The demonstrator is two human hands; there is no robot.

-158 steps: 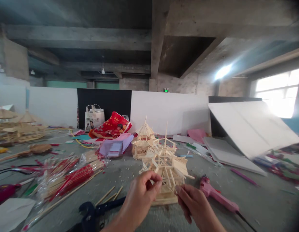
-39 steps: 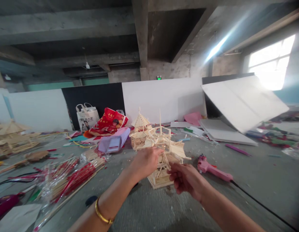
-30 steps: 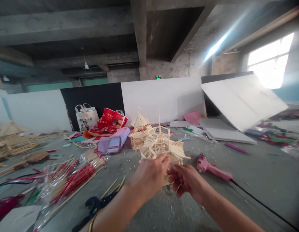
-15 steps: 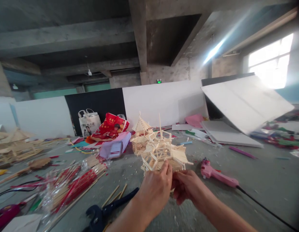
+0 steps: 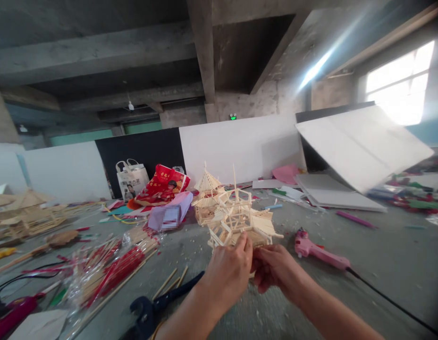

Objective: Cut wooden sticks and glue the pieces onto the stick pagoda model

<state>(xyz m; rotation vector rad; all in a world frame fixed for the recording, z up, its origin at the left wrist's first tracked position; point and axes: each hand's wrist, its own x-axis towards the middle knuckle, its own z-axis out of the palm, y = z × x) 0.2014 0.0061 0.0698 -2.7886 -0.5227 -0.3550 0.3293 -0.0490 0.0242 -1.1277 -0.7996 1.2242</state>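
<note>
Head view, stick house: this small frame [image 5: 236, 217] stands upright on the grey surface [image 5: 261, 311], straight ahead, just beyond the hands.
Left hand [image 5: 229, 267]: fingers at the house's near edge, seemingly touching it.
Right hand [image 5: 275, 267]: fingertips curled inward, right beside the left hand's.
Grip: both hands' fingers drawn close together; whether they pinch anything, I cannot tell.
Good handling: probably light, even pressure, one hand steadying while the other aligns, since such thin sticks look easy to snap.
Glue gun [image 5: 320, 250]: lies right of the house; keeping fingers off its tip seems wise.
Hidden: the house's lower front, behind the hands; part of the roofed house [image 5: 207, 184] behind.
Cut off: blue tool [image 5: 148, 309], partly covered by the left arm [image 5: 190, 314].
</note>
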